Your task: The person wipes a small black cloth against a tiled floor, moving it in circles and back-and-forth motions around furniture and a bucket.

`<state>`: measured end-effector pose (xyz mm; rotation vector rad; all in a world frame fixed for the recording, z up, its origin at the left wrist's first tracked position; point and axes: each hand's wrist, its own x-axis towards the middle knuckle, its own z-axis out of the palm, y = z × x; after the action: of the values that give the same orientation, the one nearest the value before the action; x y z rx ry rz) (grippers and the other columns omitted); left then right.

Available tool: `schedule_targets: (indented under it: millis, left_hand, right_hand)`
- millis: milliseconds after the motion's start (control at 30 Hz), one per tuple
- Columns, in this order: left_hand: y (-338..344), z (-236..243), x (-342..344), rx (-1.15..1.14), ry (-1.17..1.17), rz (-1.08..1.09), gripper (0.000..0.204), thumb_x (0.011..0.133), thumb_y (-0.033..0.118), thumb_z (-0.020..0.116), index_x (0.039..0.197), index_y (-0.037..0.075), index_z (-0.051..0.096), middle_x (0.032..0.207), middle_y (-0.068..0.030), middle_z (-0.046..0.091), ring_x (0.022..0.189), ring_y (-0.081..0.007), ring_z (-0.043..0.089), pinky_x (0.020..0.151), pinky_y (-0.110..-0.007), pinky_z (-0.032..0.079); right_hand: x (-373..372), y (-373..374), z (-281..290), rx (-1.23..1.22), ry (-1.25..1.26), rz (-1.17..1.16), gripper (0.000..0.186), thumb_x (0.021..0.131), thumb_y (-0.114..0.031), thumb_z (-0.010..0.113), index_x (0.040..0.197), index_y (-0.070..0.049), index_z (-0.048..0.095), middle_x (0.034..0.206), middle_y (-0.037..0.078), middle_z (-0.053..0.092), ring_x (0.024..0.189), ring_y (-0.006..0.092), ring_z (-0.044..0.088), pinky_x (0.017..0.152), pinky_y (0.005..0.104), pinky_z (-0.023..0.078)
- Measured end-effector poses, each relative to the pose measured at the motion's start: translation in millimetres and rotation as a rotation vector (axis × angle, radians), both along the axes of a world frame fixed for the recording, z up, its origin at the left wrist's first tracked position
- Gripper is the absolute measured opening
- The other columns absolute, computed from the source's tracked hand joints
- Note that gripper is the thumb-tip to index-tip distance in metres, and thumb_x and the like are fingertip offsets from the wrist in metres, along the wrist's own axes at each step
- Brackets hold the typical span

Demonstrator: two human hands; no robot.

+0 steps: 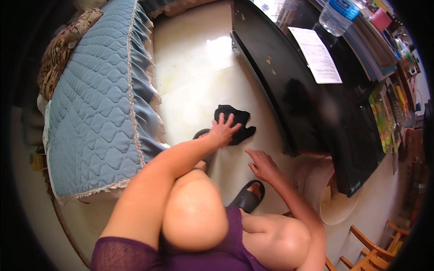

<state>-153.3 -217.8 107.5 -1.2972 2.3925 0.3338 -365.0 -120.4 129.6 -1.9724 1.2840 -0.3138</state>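
Fingers spread wide, the left hand (pixel 223 129) presses flat on a crumpled black cloth (pixel 235 123) that lies on the pale tiled floor (pixel 194 58), just ahead of the person's feet. The palm sits on the cloth's near edge, so it seems to be pinned down under the hand rather than gripped; nothing is closed around it. The right hand (pixel 262 165) hangs a little nearer the body, open and loosely curled, holding nothing, close to the cloth but not touching it. The person crouches low, knees drawn up, in dark slide sandals (pixel 246 196), which brings both arms within reach of the floor.

The tiles are glossy and cream-coloured, with a bright patch of light farther off. A bed with a quilted blue cover (pixel 95 99) and lace trim stands at the left. A black desk (pixel 289 86) runs along the right, bearing a sheet of paper (pixel 316 56) and a clear water bottle (pixel 338 16). Wooden chair (pixel 370 248) parts show at the lower right.
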Motion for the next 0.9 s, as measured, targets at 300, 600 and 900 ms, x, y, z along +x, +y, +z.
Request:
schedule_targets:
  millis: [300,600,900]
  left_hand:
    - [-23,-44,12,0.05,0.184,-0.014,0.083,0.075,0.038,0.066,0.144,0.025,0.021,0.149,-0.019,0.013,0.135,-0.0469,0.009,0.1,-0.065,0.022]
    - [-71,-67,139,-0.274,0.042,1.406,0.078,0.078,0.041,0.057,0.14,0.014,0.018,0.144,-0.0275,0.014,0.127,-0.0464,0.024,0.095,-0.06,0.03]
    - [-141,-69,198,-0.404,0.51,2.058,0.067,0.089,0.051,0.041,0.127,-0.005,0.043,0.13,-0.0257,0.046,0.118,-0.0424,0.045,0.099,-0.047,0.035]
  right_hand:
    - [-3,-6,39,0.067,0.321,0.258,0.026,0.078,-0.012,0.058,0.103,-0.009,0.054,0.095,0.012,0.058,0.095,0.0323,0.055,0.078,0.0458,0.044]
    - [76,-97,2,0.075,0.195,0.029,0.02,0.082,-0.016,0.056,0.1,-0.008,0.055,0.097,0.014,0.059,0.093,0.0344,0.056,0.078,0.0472,0.045]
    - [154,-125,-9,0.313,-0.271,0.017,0.011,0.082,-0.009,0.05,0.086,0.0,0.057,0.089,0.016,0.065,0.087,0.0333,0.06,0.074,0.0427,0.048]
